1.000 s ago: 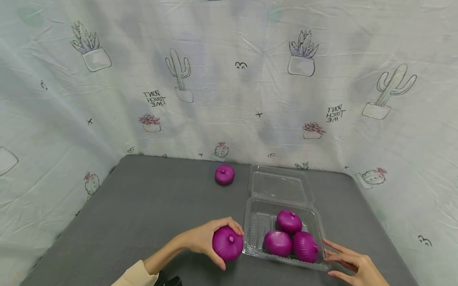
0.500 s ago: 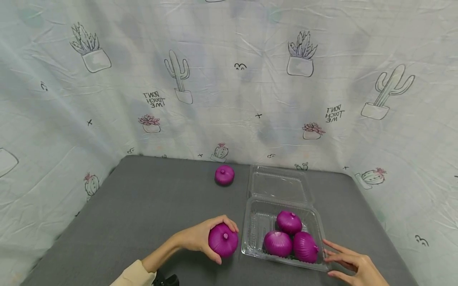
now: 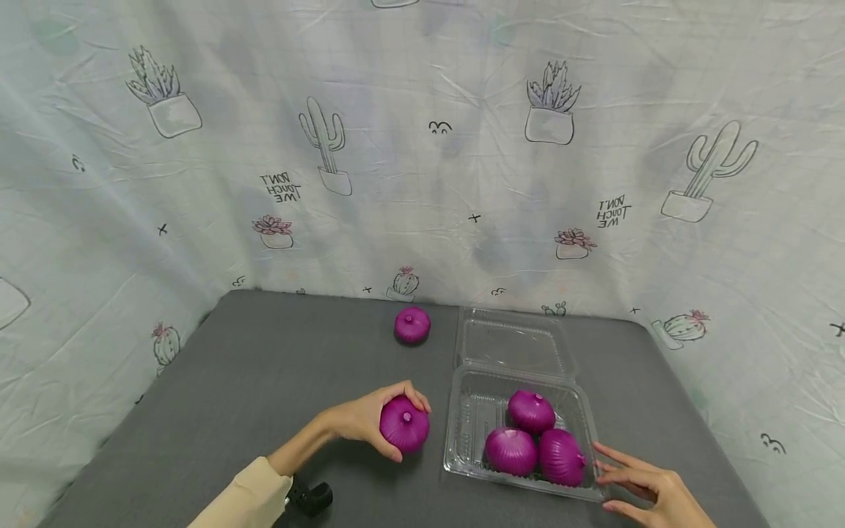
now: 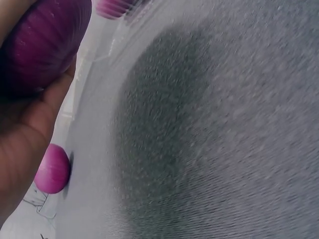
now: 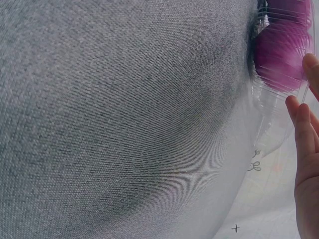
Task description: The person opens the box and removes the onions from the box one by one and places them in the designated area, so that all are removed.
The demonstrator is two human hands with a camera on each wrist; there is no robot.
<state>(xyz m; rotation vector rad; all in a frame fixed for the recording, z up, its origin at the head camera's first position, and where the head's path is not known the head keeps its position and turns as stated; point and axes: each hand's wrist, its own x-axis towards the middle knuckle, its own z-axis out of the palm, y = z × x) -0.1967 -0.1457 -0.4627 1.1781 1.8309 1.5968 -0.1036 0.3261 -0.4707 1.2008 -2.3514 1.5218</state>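
A purple onion is gripped by my left hand, thumb and fingers curled round it, left of the clear plastic container. In the left wrist view the held onion hangs over its shadow on the cloth. Three more onions sit in the right part of the open container. Fingertips of my right hand touch the container's right wall, fingers nearly straight. The right wrist view shows that hand beside the clear wall, with an onion behind it.
Another onion rests at the back of the grey table. The container's lid lies folded back behind it. A patterned curtain stands along the back and sides. Something black is at the left wrist.
My left hand has moved left and a little away from me with the onion, widening the distance to the container. The right hand keeps its place on the container's wall.
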